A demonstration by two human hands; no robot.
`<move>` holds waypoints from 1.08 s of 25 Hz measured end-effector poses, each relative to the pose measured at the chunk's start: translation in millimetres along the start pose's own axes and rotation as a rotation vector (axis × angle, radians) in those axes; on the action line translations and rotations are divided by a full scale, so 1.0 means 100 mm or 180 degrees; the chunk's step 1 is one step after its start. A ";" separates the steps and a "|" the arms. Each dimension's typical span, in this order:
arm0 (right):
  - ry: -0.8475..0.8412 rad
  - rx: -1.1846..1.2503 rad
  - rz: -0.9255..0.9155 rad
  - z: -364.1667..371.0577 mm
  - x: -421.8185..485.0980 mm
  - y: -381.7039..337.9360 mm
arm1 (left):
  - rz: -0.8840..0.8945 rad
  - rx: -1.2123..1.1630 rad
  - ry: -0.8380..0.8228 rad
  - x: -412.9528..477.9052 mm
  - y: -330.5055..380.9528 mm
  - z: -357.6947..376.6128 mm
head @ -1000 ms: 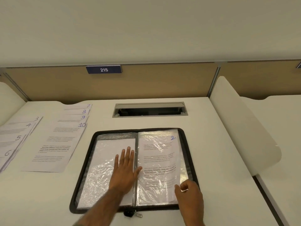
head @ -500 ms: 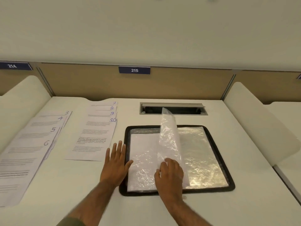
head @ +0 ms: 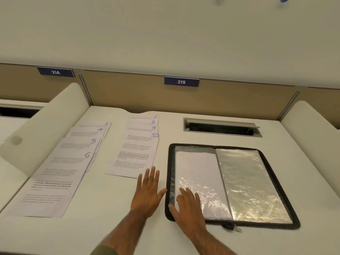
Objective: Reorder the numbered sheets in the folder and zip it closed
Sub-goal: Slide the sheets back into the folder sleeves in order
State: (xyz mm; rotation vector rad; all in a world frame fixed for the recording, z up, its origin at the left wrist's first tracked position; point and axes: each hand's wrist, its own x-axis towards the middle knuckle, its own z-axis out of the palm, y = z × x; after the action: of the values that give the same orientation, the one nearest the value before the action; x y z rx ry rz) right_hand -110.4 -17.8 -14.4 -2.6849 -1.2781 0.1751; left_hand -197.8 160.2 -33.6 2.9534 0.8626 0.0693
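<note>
A black zip folder [head: 287, 196] lies open on the white desk, its clear plastic sleeves showing. The left sleeve [head: 199, 173] holds a sheet seen from its blank back; the right sleeve [head: 248, 183] looks empty and shiny. My right hand [head: 187, 205] presses flat on the lower left sleeve, fingers straight. My left hand [head: 148, 190] rests flat on the desk just left of the folder. Sheets 7 to 10 [head: 137, 150] lie fanned beside the folder; sheets 3 to 6 [head: 66, 162] lie fanned further left. The zip pull [head: 232, 228] sits at the folder's near edge.
A cable slot [head: 221, 127] opens in the desk behind the folder. White curved dividers stand at the left [head: 46, 126] and right [head: 311, 118]. Blue labels 214 [head: 55, 72] and 215 [head: 181, 82] hang on the back panel.
The sleeve with sheet 2 was turned over from right to left and now lies flat. My left hand moved off the folder onto the desk. The view shifted left.
</note>
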 end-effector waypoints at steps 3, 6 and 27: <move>-0.0207 0.0113 -0.0046 0.16 0.16 0.01 | -0.0145 -0.0002 -0.0045 0.03 -0.09 -0.01; -0.0187 0.0066 -0.0208 0.19 0.42 -0.08 | -0.0349 0.0149 0.0048 0.10 -0.29 -0.11; -0.0092 -0.0321 -0.0440 0.37 2.29 -2.59 | -0.0586 -0.0217 -0.0030 0.66 -3.87 -0.45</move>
State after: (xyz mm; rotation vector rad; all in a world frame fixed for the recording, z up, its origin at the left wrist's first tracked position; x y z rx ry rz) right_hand -170.0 325.0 -7.8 -2.6722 -1.5140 0.1362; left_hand -352.0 523.4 -15.8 2.7953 1.1028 0.0739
